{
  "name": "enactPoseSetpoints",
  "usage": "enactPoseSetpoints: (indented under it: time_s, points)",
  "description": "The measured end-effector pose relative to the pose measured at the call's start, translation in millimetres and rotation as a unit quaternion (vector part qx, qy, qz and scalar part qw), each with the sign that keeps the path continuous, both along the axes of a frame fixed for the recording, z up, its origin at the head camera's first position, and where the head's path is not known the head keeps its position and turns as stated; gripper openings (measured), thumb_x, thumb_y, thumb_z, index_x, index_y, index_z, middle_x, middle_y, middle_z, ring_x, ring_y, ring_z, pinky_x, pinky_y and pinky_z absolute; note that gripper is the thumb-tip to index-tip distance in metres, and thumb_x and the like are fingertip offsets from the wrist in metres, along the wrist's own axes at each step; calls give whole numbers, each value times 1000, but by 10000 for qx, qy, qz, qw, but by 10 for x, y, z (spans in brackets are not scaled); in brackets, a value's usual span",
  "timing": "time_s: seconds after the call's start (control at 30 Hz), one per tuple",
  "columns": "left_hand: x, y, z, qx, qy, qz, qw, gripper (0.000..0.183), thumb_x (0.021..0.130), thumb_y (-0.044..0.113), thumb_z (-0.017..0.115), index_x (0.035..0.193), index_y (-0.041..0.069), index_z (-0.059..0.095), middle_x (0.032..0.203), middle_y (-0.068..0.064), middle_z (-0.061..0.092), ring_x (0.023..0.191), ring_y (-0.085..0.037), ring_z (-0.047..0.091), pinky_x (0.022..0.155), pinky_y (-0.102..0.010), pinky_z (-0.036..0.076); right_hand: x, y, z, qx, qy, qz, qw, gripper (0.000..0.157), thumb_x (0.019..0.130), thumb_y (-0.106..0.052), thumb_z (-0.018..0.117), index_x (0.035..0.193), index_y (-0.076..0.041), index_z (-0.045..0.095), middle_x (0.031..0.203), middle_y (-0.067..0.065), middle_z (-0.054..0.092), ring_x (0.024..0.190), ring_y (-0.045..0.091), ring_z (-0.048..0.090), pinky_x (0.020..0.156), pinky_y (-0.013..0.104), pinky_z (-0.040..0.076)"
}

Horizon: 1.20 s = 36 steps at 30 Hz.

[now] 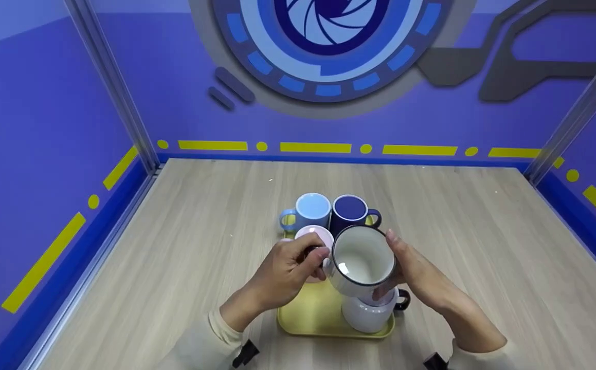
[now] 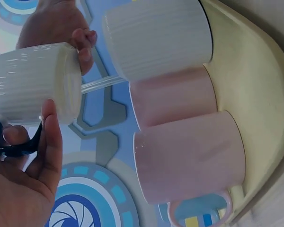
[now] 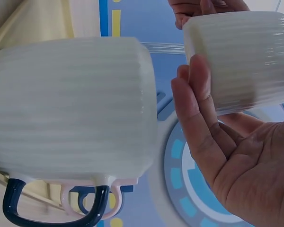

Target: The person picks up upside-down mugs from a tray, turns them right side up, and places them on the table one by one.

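A white ribbed mug [image 1: 351,285] with a dark rim is held above the tray, its opening tipped toward the head camera. My left hand [image 1: 285,272] grips its dark handle [image 2: 19,146]. On the mug's other side, my right hand [image 1: 423,275] holds the wall, thumb near the rim and fingers low against it. Beneath stands a second white ribbed mug [image 3: 75,104] with a dark handle, on a yellow tray [image 1: 310,313]; the held mug partly hides it in the head view. Two pink mugs [image 2: 189,156] [image 2: 175,97] stand beside it.
At the tray's far end stand a light blue mug [image 1: 312,208], handle leftward, and a dark blue mug [image 1: 349,210], handle rightward. The tray rests on a wood-grain table [image 1: 200,221]. Blue printed walls [image 1: 143,77] with clear corner posts [image 1: 580,113] enclose the table.
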<state>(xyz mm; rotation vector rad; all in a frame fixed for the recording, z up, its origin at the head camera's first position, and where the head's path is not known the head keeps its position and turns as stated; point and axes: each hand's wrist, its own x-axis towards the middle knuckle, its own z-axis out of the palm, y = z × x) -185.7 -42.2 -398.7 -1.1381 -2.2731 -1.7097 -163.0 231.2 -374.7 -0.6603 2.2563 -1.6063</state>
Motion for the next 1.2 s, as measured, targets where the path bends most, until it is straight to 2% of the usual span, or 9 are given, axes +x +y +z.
enactPoseSetpoints:
  time_s: [0.13, 0.23, 0.33, 0.43, 0.6, 0.7, 0.8, 1.0, 1.2]
  points:
    - [35, 9, 44, -6, -662, 88, 9978, 21, 110, 23, 53, 100, 7, 64, 78, -12, 66, 67, -12, 69, 67, -29, 62, -2, 1, -10, 160, -62, -156, 9997, 84, 110, -51, 1, 124, 8, 59, 85, 19, 74, 65, 28, 74, 78, 36, 61]
    - [50, 16, 66, 99, -1160, 62, 9932, 24, 110, 26, 51, 101, 8, 63, 84, -12, 63, 66, -11, 67, 66, -30, 62, -6, 2, -15, 261, -144, -224, 9993, 88, 109, -52, -1, 110, 9, 62, 70, 19, 71, 61, 32, 73, 73, 38, 62]
    - [52, 24, 70, 199, -1529, 33, 9880, 27, 111, 27, 49, 101, 6, 63, 88, -10, 60, 64, -13, 66, 65, -33, 62, -13, 2, -21, 292, -277, -288, 9988, 89, 109, -54, -1, 107, 8, 63, 68, 23, 70, 61, 38, 73, 69, 42, 63]
    - [52, 26, 68, 205, -1713, 29, 9850, 28, 111, 27, 48, 101, 5, 62, 91, -10, 59, 63, -14, 66, 64, -33, 61, -23, 5, -28, 271, -332, -320, 9986, 89, 109, -54, -1, 113, 8, 62, 71, 25, 71, 61, 38, 73, 68, 44, 63]
    - [62, 13, 84, 273, -1846, 58, 9824, 29, 111, 27, 48, 101, 4, 62, 91, -10, 59, 63, -16, 67, 64, -31, 60, -43, 36, -28, 295, -175, -332, 9989, 87, 110, -52, 0, 115, 8, 63, 73, 25, 72, 62, 33, 74, 68, 43, 63]
    - [63, -4, 95, 420, -1824, 59, 9823, 28, 111, 27, 47, 103, 5, 63, 87, -7, 57, 62, -16, 66, 64, -33, 61, -72, 86, -11, 375, 3, -499, 9981, 81, 112, -48, 5, 120, 7, 63, 81, 23, 74, 65, 29, 74, 68, 40, 63]
    - [59, -28, 98, 517, -1771, 79, 9828, 27, 111, 26, 47, 106, 7, 64, 84, -5, 56, 62, -16, 65, 64, -34, 61, -105, 167, -4, 402, 50, -798, 9960, 68, 115, -44, 17, 127, 8, 59, 88, 21, 75, 67, 25, 72, 65, 40, 63]
    - [57, -66, 99, 420, -1725, 212, 9839, 27, 111, 26, 48, 110, 7, 66, 84, -9, 57, 64, -16, 65, 65, -31, 60, -148, 398, -98, 736, -141, -1356, 9879, 43, 110, -37, 51, 120, 3, 62, 87, 18, 72, 66, 20, 69, 63, 34, 61]
    - [52, -75, 91, 426, -1726, 238, 9838, 28, 111, 27, 47, 109, 6, 66, 84, -12, 59, 64, -16, 65, 64, -29, 59, -219, 553, -278, 1319, -265, -1583, 9782, 40, 103, -39, 64, 116, -1, 63, 84, 12, 71, 67, 21, 68, 59, 34, 59]
